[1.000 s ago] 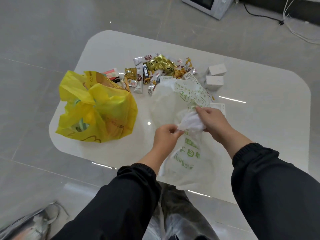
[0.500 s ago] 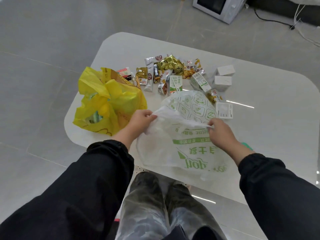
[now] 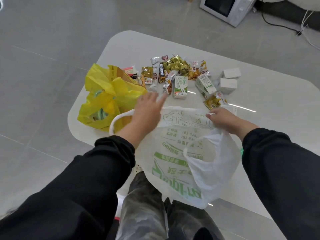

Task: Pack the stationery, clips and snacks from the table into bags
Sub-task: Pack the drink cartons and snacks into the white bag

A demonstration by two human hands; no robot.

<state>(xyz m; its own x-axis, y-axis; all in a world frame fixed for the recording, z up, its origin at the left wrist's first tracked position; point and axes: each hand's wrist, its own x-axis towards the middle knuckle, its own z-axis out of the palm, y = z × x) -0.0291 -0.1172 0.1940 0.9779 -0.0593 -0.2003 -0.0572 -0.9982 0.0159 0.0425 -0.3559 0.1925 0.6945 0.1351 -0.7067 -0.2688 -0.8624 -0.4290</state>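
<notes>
Step in hand, as I read it: loading the second bag. White bag (image 3: 180, 153) lies at frame centre and lower centre, over the near edge of the table (image 3: 277, 94), its mouth turned toward the goods. Right hand (image 3: 223, 118) pinches the bag's far rim at centre right, fingers curled into the plastic. Left hand (image 3: 149, 108) is off the bag and holds nothing; its fingers are stretched out, and the index points at a small packet (image 3: 167, 88) just beyond it. Snacks (image 3: 174, 65) sit in a loose heap at upper centre, with a green-and-white carton (image 3: 181, 85) on the near side. Two white boxes (image 3: 227, 85) stand to the right of the heap; I can't tell what they contain. Yellow bag (image 3: 107, 99), centre left, looks full and bunched at the top, so I judge the first lot packed. Microwave (image 3: 225, 7) is on the floor, upper right, and plays no part. The next move calls for the left hand to close on the nearest packet or the carton and carry it back into the mouth, while the right lifts the rim to hold the opening wide. The plastic is thin and limp, so the mouth may collapse if the rim sags.
</notes>
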